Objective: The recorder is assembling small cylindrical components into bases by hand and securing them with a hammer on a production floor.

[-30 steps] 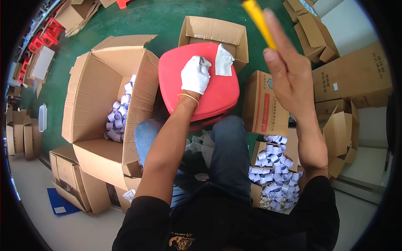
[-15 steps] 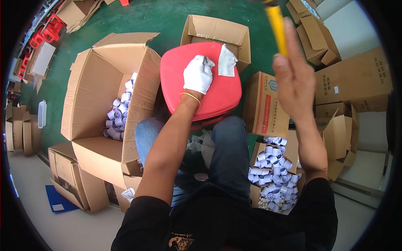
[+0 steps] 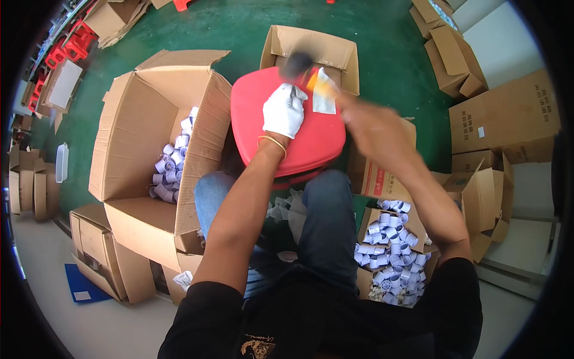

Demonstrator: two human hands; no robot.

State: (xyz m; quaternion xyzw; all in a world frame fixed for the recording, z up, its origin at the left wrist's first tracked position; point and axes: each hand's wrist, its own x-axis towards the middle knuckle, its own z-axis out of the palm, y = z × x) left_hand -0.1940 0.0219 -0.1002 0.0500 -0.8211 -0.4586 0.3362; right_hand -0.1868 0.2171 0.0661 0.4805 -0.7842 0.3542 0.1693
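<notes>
The bare right hand (image 3: 373, 128) is gripping a yellow-handled hammer (image 3: 311, 75) (blurred, dark head) over a red stool (image 3: 287, 128). The white-gloved left hand (image 3: 285, 110) is pinching something small there; beyond, a white paper (image 3: 324, 99) is lying.

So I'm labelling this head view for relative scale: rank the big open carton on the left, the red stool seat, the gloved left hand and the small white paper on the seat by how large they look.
Largest to smallest:
1. big open carton
2. red stool seat
3. gloved left hand
4. white paper
The carton and seat lie at differing depths, so only their apparent size is ranked.
</notes>
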